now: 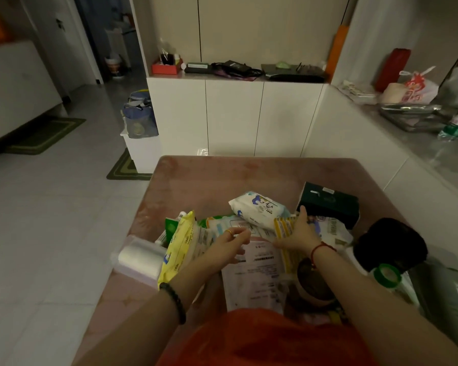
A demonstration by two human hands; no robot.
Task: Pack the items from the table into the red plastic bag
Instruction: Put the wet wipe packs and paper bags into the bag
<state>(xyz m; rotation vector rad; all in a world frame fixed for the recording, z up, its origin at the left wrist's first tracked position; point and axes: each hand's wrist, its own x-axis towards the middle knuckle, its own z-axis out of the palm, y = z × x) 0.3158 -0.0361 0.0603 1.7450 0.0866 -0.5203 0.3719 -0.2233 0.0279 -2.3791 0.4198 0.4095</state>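
— Where was the red plastic bag (265, 339) at that moment?

— I saw it at the near edge of the pink tabletop (222, 178), close to the person's body, between the two forearms. The lower end of a white mailing pouch (257, 276) lay just beside it.

— And the hands?

— The right hand (300, 233) rested with straight, spread fingers on a yellow-striped packet (284, 231), and its fingertips reached near the dark green box (328, 204). It gripped nothing. The left hand (230, 244) was over the pile with the fingers loosely curled, thumb and forefinger close together. I could not tell if it pinched something.

— What else lay there?

— A white wipes pack (259, 210) rested on top of other packs, just behind the hands. A yellow pack (179, 247) stood tilted beside the left wrist, with a roll of clear bags (140, 257) at its left. On the right side I saw a black fluffy thing (389, 244) and, near it, a green-capped bottle (386, 277).
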